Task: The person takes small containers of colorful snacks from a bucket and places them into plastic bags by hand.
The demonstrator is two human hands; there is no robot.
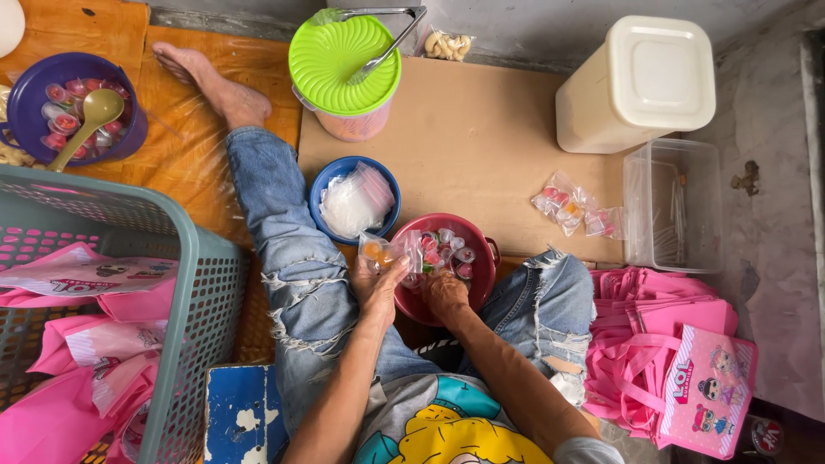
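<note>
My left hand (378,279) pinches a limp, light bag (384,252) by its mouth—right hand (444,292) closed on slippery jelly cups (447,249), I judge.

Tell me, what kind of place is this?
Probably a home floor used for packing party treats: a red bowl of jelly cups, small filled bags on cardboard, and stacked pink bags.
</note>
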